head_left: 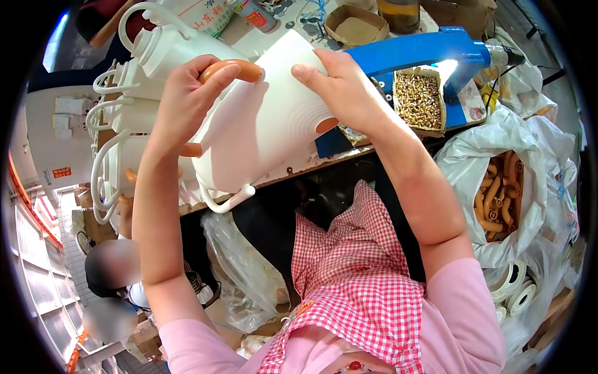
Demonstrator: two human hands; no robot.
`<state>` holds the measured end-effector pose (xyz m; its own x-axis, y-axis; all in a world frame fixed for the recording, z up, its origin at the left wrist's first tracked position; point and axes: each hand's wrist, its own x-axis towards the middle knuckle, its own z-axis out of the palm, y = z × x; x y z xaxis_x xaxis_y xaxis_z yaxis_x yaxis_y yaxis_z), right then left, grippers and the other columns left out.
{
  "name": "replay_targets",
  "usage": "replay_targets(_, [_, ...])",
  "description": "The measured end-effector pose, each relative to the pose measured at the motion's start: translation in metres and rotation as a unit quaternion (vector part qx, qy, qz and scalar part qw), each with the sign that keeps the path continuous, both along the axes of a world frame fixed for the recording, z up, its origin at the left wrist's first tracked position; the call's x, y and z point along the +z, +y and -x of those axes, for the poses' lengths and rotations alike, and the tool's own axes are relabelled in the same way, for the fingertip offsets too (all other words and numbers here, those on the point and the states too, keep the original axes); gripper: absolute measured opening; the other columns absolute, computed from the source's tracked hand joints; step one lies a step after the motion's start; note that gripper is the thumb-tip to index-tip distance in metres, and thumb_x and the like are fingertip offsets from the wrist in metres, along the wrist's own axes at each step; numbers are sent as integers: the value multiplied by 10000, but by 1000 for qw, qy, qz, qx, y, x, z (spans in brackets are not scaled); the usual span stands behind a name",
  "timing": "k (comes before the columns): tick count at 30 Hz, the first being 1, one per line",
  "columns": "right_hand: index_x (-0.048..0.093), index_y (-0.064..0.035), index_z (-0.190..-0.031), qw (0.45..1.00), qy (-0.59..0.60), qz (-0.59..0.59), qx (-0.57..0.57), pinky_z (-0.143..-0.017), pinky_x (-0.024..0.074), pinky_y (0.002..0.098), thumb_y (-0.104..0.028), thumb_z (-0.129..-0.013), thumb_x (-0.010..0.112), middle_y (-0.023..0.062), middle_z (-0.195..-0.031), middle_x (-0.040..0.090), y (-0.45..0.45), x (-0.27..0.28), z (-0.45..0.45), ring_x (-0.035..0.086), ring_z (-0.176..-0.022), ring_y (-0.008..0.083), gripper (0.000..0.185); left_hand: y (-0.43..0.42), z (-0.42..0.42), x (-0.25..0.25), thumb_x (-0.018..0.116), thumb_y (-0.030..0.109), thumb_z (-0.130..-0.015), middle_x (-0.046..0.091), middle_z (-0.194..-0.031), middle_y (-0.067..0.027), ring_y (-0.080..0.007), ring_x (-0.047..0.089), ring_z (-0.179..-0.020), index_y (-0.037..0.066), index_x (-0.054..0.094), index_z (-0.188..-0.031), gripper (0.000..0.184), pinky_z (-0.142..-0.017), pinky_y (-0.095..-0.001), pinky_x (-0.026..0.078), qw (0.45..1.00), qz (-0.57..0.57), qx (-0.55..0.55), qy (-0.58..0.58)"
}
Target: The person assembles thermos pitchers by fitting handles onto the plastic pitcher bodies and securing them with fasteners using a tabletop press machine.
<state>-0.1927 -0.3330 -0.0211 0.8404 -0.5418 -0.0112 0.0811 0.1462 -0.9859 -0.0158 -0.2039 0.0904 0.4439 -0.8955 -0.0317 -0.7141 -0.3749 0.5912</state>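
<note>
Overall, head view: 2 bare hands on a white can (249,137), with a crowded bench around it.
Can: held up at a slant over the bench's near edge, in front of the person; its thin white spout (230,204) bends out at the lower end.
Left hand (193,90): fingers curled round an orange-brown handle (246,70), thumb laid along it; the handle's free-looking tip meets the can's wall. Below the wrist, a second orange-brown end (191,149) shows beside the can; I cannot tell whether it is the same handle, as the hand hides the middle.
Right hand (339,78): thumb and fingers spread apart, thumb on the can's wall, fingers over its far edge.
Orange piece (326,125): by the can's right side, under the right hand; its join is unclear.
White cans (168,53): several, grouped left of the left hand, with curved white tubes.
Blue machine (417,50): right of the right hand, its arm reaching across the bench.
Screw box (418,103): full of small brassy pieces, beneath the blue arm.
Far side: a spray can (252,14), an open carton (355,26) and an amber jar (398,15).
Sack (529,168): at right, open, holding many orange-brown handles (495,193); white rolls (517,290) lie below.
Apron (355,305): red and white check.
Lower left: 2 other people, blurred.
</note>
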Motion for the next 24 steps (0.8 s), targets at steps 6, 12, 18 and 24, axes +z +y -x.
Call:
replay_targets(6, [605, 51, -1179, 999, 5, 32, -30, -488, 586, 360, -320, -975, 528, 184, -975, 682, 1, -2, -2, 709, -765, 277, 430, 0, 2, 3, 686, 339, -947, 454, -633, 80, -7, 376, -553, 33, 670, -905, 309, -488, -201, 285, 997, -18, 51, 54])
replay_targets(12, [597, 85, -1175, 995, 26, 93, -33, -517, 567, 359, -315, -992, 506, 227, -959, 680, 1, -5, -3, 669, -531, 287, 449, -3, 4, 7, 693, 313, -945, 440, -623, 96, 6, 353, -524, 53, 644, -871, 275, -468, -188, 257, 995, -30, 69, 71])
replay_targets(18, [599, 78, -1163, 995, 24, 91, -36, -553, 573, 376, -309, -995, 498, 220, -930, 687, 2, -8, -5, 671, -536, 277, 434, -3, 2, 8, 686, 304, -957, 433, -625, 102, 16, 335, -522, 51, 643, -893, 265, -463, -185, 237, 994, -45, 57, 83])
replay_targets(24, [606, 78, -1132, 993, 28, 106, -46, -590, 567, 396, -317, -991, 490, 218, -901, 682, 2, -6, -2, 676, -571, 280, 435, -4, 5, 6, 680, 306, -962, 431, -626, 99, 12, 336, -523, 45, 641, -897, 272, -461, -187, 244, 994, -38, 69, 73])
